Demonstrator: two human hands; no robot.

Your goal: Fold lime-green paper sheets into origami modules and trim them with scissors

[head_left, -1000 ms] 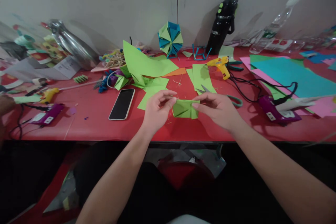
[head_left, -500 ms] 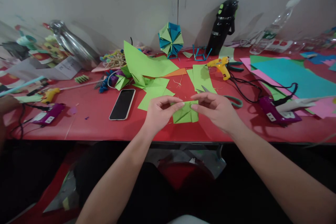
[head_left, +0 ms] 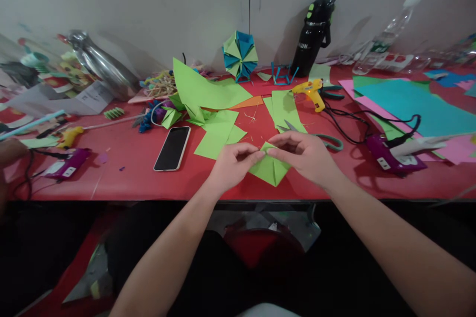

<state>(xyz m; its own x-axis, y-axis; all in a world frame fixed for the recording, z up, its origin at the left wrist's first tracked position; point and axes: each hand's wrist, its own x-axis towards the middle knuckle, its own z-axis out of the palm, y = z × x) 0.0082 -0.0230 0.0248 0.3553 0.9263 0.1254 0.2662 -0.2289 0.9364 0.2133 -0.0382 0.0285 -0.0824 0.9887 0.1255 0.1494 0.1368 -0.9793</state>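
Note:
A folded light-green paper piece point(head_left: 270, 171) hangs just above the near edge of the red table point(head_left: 130, 168), one corner pointing down. My left hand point(head_left: 232, 163) pinches its upper left part and my right hand point(head_left: 305, 156) pinches its upper right part, the fingertips almost meeting at the top. Loose green sheets point(head_left: 219, 133) lie just behind my left hand. A black phone point(head_left: 173, 147) lies face up to the left of my left hand.
Scissors point(head_left: 327, 141) and a yellow glue gun point(head_left: 310, 93) lie behind my right hand; a purple power strip point(head_left: 386, 156) with black cable sits to the right. A black bottle point(head_left: 312, 37) and a blue-green paper ball point(head_left: 240, 55) stand at the wall. Another person's hand point(head_left: 9, 151) is at far left.
The green piece has been turned between my fingers, from a flat rectangle to a diamond with a corner pointing down. My fingertips have come closer together at its top.

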